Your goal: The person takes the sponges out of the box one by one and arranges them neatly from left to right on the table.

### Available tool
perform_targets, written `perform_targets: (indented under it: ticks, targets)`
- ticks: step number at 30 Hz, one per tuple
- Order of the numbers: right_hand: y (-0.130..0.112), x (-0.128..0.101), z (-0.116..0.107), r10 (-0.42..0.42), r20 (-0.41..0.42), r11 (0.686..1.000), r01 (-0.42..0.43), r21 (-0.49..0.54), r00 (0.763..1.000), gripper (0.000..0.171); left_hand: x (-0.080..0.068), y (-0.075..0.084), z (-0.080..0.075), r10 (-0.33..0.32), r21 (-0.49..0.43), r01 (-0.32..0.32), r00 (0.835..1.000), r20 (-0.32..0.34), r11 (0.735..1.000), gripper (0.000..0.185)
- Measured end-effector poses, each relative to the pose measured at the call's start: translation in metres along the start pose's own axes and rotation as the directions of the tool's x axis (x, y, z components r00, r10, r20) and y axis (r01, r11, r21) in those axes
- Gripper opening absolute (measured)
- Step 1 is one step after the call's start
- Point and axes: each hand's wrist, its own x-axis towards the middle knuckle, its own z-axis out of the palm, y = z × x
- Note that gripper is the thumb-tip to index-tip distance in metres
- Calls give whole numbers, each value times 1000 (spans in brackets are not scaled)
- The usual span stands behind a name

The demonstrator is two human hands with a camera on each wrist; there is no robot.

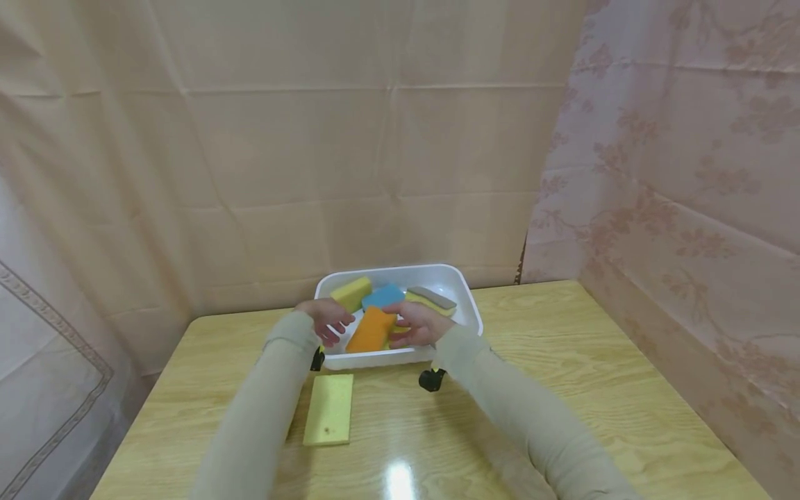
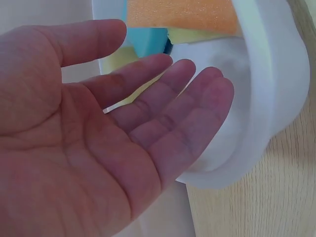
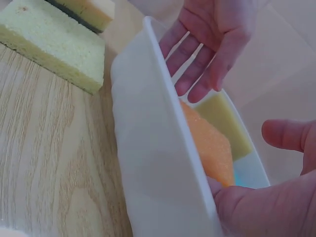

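From the head view, you had both hands over the white tray [image 1: 375,359] on the bench [image 1: 562,347]. The orange sponge [image 1: 370,330] was in the tray, between your hands, with a blue sponge [image 1: 384,296] just behind it. Your right hand [image 1: 420,325] was at the orange sponge's right edge. Your left hand [image 1: 326,318] was on the other side, apart from it. A pale yellow sponge [image 1: 329,410] lay on the bench in front of the tray. The step in hand looked like setting the orange sponge just so.

From the left wrist view, your left hand was wide open, fingers a little bent, and it had nothing in it.

From the right wrist view, your right thumb stuck out, away from the orange sponge. That hand looked loosely open, but the tray's rim hid some fingers, so I couldn't tell if they touched. I think the next move called for gentle fingers and care near that rim.
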Motion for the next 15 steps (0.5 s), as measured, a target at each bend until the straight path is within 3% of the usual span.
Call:
perform_targets:
  ticks: [10, 15]
  targets:
    - [6, 8, -4, -12, -39, 998, 10, -58, 999, 61, 0, 5, 1, 23, 52, -23, 1000, 1, 998, 54]
    - [7, 9, -4, -22, -57, 996, 17, -88, 998, 59, 12, 2, 3, 35, 99, -33, 999, -13, 995, 59]
